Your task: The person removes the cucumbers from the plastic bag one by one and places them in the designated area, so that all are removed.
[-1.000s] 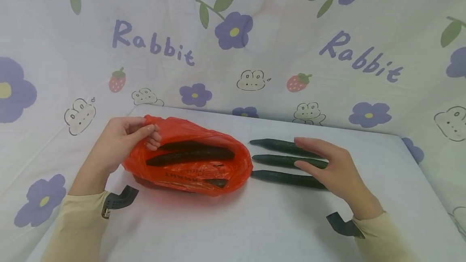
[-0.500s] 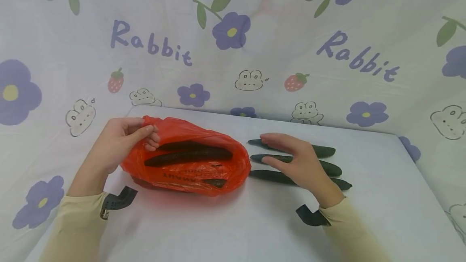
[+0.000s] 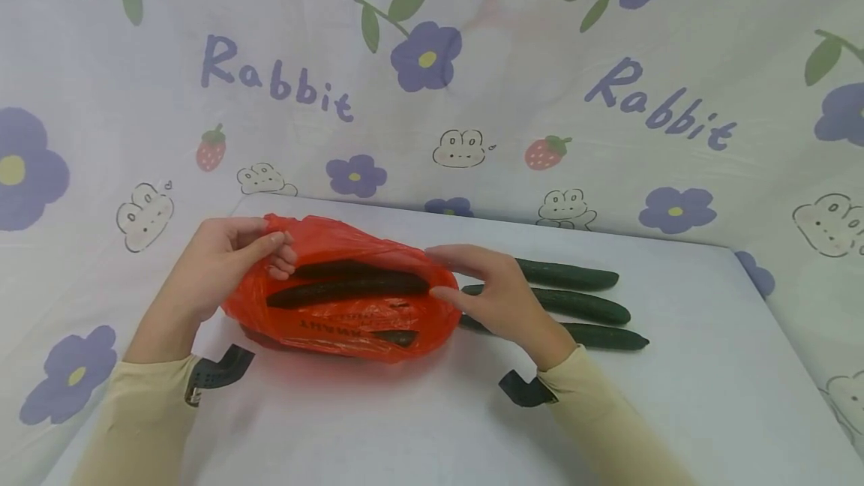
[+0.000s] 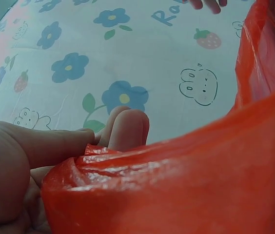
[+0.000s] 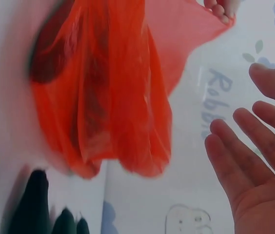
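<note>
A red plastic bag (image 3: 351, 242) lies on its side with its mouth facing me. Inside it are dark green cucumbers (image 3: 347, 289), partly hidden by the film. My left hand (image 3: 229, 257) pinches the bag's edge at its upper left, thumb against fingers, as the left wrist view also shows on the gathered film (image 4: 108, 170). My right hand (image 3: 496, 287) hovers at the bag's right rim, thumb and fingers spread; in the right wrist view its fingers (image 5: 254, 151) stand apart from the film with nothing between them.
Three cucumbers (image 3: 580, 306) lie side by side on the white table (image 3: 418, 426), right of the bag and partly behind my right hand. A white cloth (image 3: 513, 58) with flowers and rabbits hangs behind the table.
My right hand has moved left, from over the three loose cucumbers to the bag's right rim, uncovering their right ends. The left hand keeps its pinch on the bag.
</note>
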